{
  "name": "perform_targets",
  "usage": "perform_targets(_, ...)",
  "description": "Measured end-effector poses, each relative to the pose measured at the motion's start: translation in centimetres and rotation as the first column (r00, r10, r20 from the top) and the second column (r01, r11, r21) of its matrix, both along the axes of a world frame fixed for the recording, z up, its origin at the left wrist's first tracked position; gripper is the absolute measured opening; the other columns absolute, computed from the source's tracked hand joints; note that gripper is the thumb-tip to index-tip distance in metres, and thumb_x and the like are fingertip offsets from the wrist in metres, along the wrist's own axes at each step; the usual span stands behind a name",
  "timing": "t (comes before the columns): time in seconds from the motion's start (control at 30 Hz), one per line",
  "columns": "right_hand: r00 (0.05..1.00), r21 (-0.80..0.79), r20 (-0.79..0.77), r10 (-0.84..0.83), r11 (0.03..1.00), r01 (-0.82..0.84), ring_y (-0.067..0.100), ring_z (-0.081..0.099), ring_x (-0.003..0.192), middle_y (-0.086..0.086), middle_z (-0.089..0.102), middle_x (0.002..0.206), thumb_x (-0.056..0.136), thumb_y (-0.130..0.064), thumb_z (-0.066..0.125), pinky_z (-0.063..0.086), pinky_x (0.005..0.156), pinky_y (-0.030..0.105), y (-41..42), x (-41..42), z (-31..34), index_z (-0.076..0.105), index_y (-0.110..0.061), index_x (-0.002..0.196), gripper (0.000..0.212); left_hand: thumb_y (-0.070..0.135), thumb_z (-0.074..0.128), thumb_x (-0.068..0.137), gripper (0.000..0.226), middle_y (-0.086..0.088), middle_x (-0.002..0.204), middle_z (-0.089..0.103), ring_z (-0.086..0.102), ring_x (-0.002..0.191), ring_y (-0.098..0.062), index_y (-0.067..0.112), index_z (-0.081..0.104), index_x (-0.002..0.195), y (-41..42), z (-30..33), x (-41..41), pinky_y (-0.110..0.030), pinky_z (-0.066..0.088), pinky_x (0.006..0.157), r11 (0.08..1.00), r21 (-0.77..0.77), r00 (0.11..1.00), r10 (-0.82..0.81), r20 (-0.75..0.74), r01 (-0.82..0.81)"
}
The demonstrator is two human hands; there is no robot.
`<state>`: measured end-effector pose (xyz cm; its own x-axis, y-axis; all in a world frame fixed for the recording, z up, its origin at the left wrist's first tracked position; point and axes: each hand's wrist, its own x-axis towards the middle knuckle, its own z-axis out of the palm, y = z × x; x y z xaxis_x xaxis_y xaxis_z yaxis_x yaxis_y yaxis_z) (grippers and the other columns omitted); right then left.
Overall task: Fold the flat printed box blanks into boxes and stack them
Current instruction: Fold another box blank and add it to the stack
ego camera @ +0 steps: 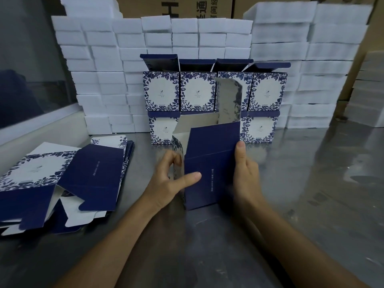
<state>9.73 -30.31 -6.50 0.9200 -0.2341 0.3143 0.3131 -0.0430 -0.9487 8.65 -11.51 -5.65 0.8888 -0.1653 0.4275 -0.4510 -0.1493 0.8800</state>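
both hands hold a half-opened box blank [209, 163] upright above the steel table [311, 183], its navy panel facing the camera and silver inner flaps standing up behind. the left hand [170, 183] grips the blank's left edge, thumb lying flat across the navy face, fingers curled round the silvery side panel. the right hand [245, 169] clasps the right edge, thumb pressed upward on the front, the other fingers hidden behind. a loose pile of flat blanks [62, 179] lies at the left. folded boxes [197, 92] stand stacked in two rows behind, against walls of white foam blocks [104, 59].
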Motion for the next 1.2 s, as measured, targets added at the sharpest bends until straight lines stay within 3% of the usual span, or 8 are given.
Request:
perform_targets(0.07, 1.0, 0.034, 0.025, -0.002, 0.999, 0.001, 0.012, 0.07, 0.103, -0.009, 0.076, 0.104, 0.086, -0.082, 0.039, 0.054, 0.095, 0.044, -0.2, 0.0, 0.1, 0.076, -0.035, 0.099, 0.061, 0.054, 0.077, 0.057, 0.068, -0.017, 0.113, 0.052, 0.053, 0.11, -0.029, 0.012, 0.046, 0.099, -0.3, -0.3, 0.2, -0.05, 0.048, 0.093, 0.985, 0.133, 0.994, 0.104, 0.046, -0.109)
perform_targets(0.2, 0.997, -0.007, 0.008, -0.072, 0.997, 0.072, 0.014, 0.067, 0.099, -0.004, 0.069, 0.105, 0.082, -0.068, 0.059, 0.053, 0.079, 0.029, 0.2, -0.4, 0.5, 0.063, -0.021, 0.11, 0.055, 0.063, 0.079, 0.048, 0.08, 0.006, 0.113, 0.04, 0.043, 0.106, -0.002, 0.026, 0.038, 0.106, -0.7, -0.4, 0.0, -0.008, 0.037, 0.086, 0.889, 0.147, 0.879, 0.383, 0.283, -0.434)
perform_targets(0.3, 0.995, -0.044, -0.027, -0.092, 0.995, 0.091, 0.016, 0.066, 0.085, -0.002, 0.065, 0.092, 0.085, -0.06, 0.065, 0.053, 0.074, 0.034, 0.7, -0.8, 0.7, 0.057, -0.018, 0.099, 0.046, 0.053, 0.087, 0.047, 0.095, -0.006, 0.123, 0.038, 0.043, 0.117, -0.023, 0.011, 0.038, 0.117, -0.6, -0.4, 0.2, -0.027, 0.042, 0.096, 0.8, 0.141, 0.738, 0.449, 0.504, -0.583)
perform_targets(0.43, 0.983, -0.007, -0.042, 0.177, 0.984, -0.177, 0.011, 0.058, 0.054, -0.002, 0.063, 0.06, 0.086, -0.065, 0.044, 0.047, 0.056, 0.026, 1.7, -1.8, 1.6, 0.063, -0.013, 0.073, 0.057, 0.044, 0.094, 0.045, 0.108, -0.021, 0.131, 0.037, 0.042, 0.123, -0.039, 0.009, 0.031, 0.126, -0.9, -0.2, 0.1, -0.055, 0.046, 0.093, 0.743, 0.152, 0.653, 0.448, 0.611, -0.652)
perform_targets(0.7, 0.974, -0.045, -0.013, 0.224, 0.973, -0.225, 0.014, 0.058, 0.051, 0.004, 0.063, 0.058, 0.075, -0.089, 0.044, 0.046, 0.05, 0.022, 1.8, -2.5, 2.0, 0.062, -0.011, 0.073, 0.081, 0.057, 0.083, 0.05, 0.129, -0.022, 0.144, 0.026, 0.034, 0.133, -0.038, 0.028, 0.006, 0.15, -0.7, 0.4, -0.5, -0.06, 0.043, 0.099, 0.748, 0.244, 0.702, 0.381, 0.602, -0.617)
perform_targets(0.8, 0.977, -0.088, -0.042, 0.211, 0.973, -0.214, 0.012, 0.057, 0.051, 0.001, 0.061, 0.055, 0.073, -0.089, 0.05, 0.047, 0.053, 0.024, 1.7, -2.5, 1.8, 0.061, -0.01, 0.074, 0.079, 0.065, 0.078, 0.053, 0.117, -0.022, 0.14, 0.027, 0.037, 0.128, -0.041, 0.037, 0.016, 0.148, -0.5, 0.5, -0.5, -0.061, 0.047, 0.092, 0.679, 0.328, 0.683, 0.35, 0.641, -0.656)
perform_targets(1.0, 0.958, 0.007, -0.06, 0.28, 0.96, -0.28, 0.012, 0.05, 0.047, 0.002, 0.054, 0.051, 0.077, -0.063, 0.063, 0.045, 0.05, 0.021, 1.9, -2.8, 2.2, 0.055, -0.008, 0.063, 0.057, 0.054, 0.081, 0.051, 0.105, -0.02, 0.137, 0.027, 0.036, 0.125, -0.039, 0.024, 0.027, 0.136, -0.8, 0.3, -0.3, -0.06, 0.048, 0.088, 0.665, 0.286, 0.631, 0.358, 0.688, -0.69)
perform_targets(1.2, 0.934, 0.09, -0.168, 0.316, 0.948, -0.305, 0.011, 0.042, 0.044, 0.002, 0.048, 0.05, 0.099, -0.025, 0.06, 0.038, 0.046, 0.021, 2.2, -2.5, 2.3, 0.053, -0.011, 0.059, 0.043, 0.049, 0.082, 0.055, 0.094, -0.018, 0.137, 0.025, 0.037, 0.124, -0.04, 0.02, 0.03, 0.127, -0.5, 0.1, 0.0, -0.059, 0.047, 0.089, 0.662, 0.26, 0.577, 0.318, 0.752, -0.703)
